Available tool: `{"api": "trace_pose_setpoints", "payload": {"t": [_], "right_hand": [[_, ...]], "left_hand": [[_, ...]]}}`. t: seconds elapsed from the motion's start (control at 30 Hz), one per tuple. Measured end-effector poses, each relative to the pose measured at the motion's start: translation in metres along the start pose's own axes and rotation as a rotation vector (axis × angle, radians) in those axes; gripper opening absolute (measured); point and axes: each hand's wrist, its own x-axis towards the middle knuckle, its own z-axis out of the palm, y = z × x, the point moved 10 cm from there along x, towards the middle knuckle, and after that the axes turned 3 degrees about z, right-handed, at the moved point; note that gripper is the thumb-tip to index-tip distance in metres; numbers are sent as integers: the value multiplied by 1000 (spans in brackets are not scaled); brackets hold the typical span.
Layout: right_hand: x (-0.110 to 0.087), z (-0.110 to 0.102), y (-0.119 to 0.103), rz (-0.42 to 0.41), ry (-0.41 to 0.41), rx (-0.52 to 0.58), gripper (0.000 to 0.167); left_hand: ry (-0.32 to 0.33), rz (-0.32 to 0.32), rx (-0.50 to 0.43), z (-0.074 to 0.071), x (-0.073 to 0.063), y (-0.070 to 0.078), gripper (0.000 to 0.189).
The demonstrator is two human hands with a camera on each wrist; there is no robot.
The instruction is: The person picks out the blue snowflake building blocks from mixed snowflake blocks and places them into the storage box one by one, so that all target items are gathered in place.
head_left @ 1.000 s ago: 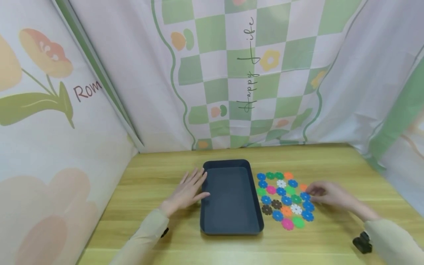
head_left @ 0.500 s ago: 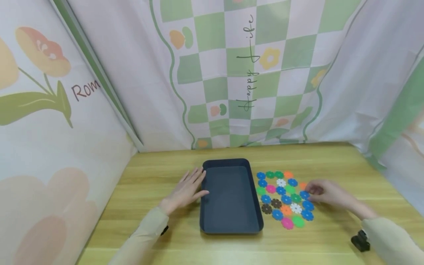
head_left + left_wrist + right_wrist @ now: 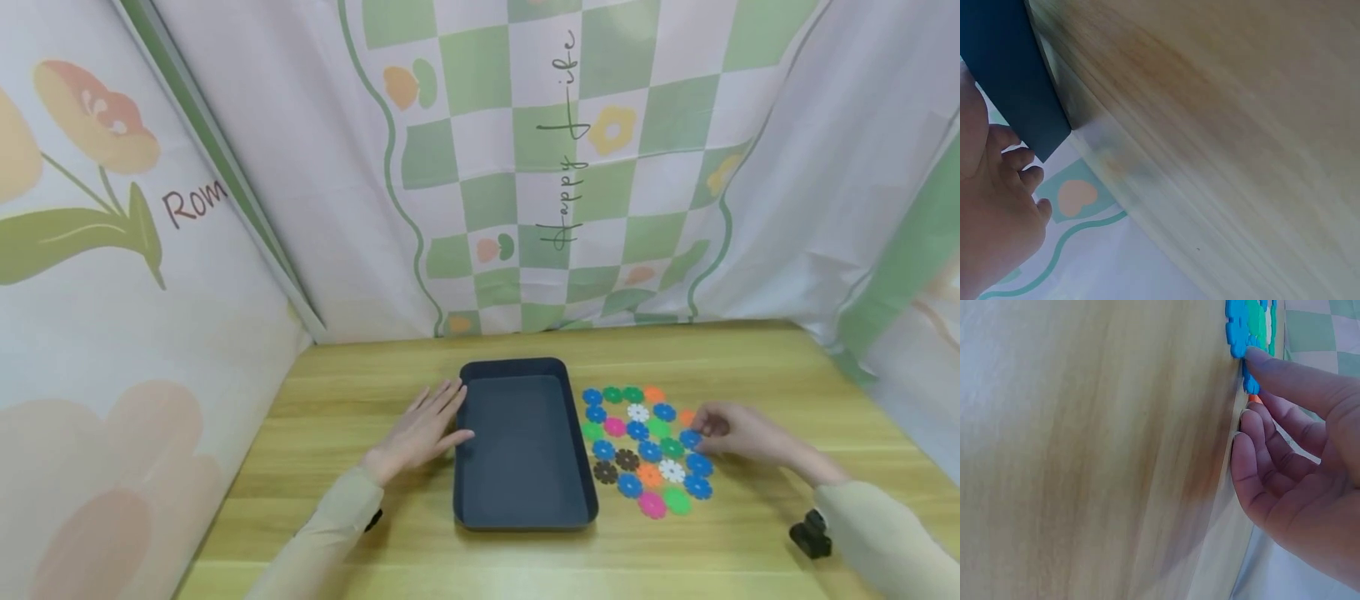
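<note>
A dark rectangular tray (image 3: 525, 450) lies on the table, its inside bare. The left hand (image 3: 420, 429) rests along its left rim with fingers straight and thumb over the edge; in the left wrist view the fingers (image 3: 1019, 159) lie against the tray's dark wall (image 3: 1016, 75). To the tray's right, flat flower-shaped plastic discs (image 3: 649, 452) in blue, green, pink, orange, white and brown are spread in a patch. At the patch's right edge, the right hand (image 3: 738, 433) pinches a blue flower-shaped disc (image 3: 1250, 381) between thumb and index finger, its other fingers curled.
The wooden table (image 3: 360, 550) ends at a patterned curtain (image 3: 480, 192) behind and a printed cloth wall (image 3: 112, 350) at left. A black wrist camera (image 3: 812, 535) hangs under the right sleeve.
The blue disc at the right hand has shifted slightly toward the back, away from the blue disc below it. The right forearm has drawn slightly left; the left hand stays on the tray.
</note>
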Motion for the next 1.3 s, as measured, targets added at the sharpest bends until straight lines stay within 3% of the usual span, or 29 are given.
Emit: {"api": "trace_pose_setpoints", "payload": {"t": [0.4, 0.7, 1.07, 1.3], "right_hand": [[1, 0, -1, -35, -14, 59, 32], [1, 0, -1, -25, -5, 33, 31], [-1, -2, -3, -64, -4, 61, 7], [-1, -4, -2, -26, -17, 86, 9]], "left_hand": [[-7, 12, 38, -2, 3, 2, 81], [-13, 6, 48, -3, 1, 4, 79], [-2, 8, 49, -2, 0, 5, 78], [-2, 0, 47, -1, -1, 4, 78]]}}
